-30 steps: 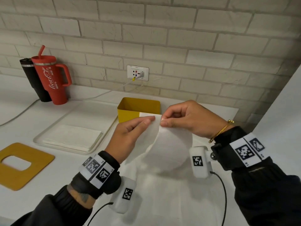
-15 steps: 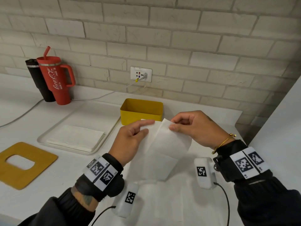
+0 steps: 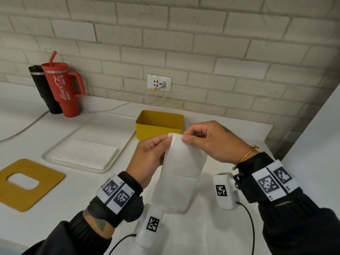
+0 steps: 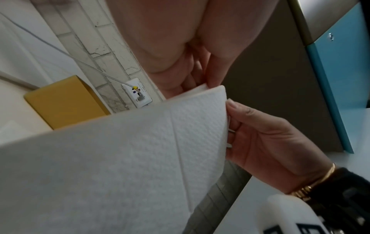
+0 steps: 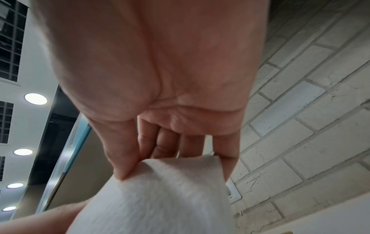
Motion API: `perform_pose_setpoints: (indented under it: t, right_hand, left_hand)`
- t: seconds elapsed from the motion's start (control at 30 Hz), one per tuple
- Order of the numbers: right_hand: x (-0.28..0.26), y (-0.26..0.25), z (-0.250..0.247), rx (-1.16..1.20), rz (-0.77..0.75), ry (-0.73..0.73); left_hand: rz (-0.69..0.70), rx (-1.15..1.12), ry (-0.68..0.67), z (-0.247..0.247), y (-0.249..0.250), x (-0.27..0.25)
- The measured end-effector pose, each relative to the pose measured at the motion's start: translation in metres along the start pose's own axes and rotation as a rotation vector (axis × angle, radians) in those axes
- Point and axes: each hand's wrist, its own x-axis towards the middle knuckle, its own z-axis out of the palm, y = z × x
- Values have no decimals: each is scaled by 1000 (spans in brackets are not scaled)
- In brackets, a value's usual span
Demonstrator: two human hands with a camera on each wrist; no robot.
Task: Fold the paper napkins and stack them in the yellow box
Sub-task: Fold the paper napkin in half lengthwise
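Observation:
A white paper napkin (image 3: 182, 170) hangs in a long strip above the counter, just in front of the yellow box (image 3: 159, 124). My left hand (image 3: 156, 146) pinches its top left corner and my right hand (image 3: 191, 137) pinches its top right corner. The two hands sit close together. In the left wrist view the napkin (image 4: 124, 158) fills the frame, with a crease down it and the right hand (image 4: 260, 139) at its edge. In the right wrist view thumb and fingers pinch the napkin (image 5: 160, 197). The yellow box looks empty from here.
A white tray (image 3: 60, 150) at the left holds a stack of flat napkins (image 3: 86, 155). A yellow lid with a cut-out (image 3: 27, 183) lies at the near left. A red tumbler (image 3: 63, 89) and a black bottle (image 3: 42, 89) stand at the back left. A cable (image 3: 114, 107) runs from the wall socket.
The napkin's top corners have been brought closer together, so the sheet now hangs narrower and longer. Both hands have kept their pinch.

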Motion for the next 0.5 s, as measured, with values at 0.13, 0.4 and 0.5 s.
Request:
perform_pose_setpoints:
  t: [0.13, 0.4, 0.5]
  right_hand:
    - [2, -1, 3, -14, -3, 17]
    - [2, -1, 8, -31, -8, 50]
    - [1, -1, 8, -24, -1, 45]
  left_hand:
    - [-49, -22, 4, -1, 0, 0]
    - [-55, -13, -2, 1, 1, -2]
    - [-3, 44, 1, 4, 1, -3]
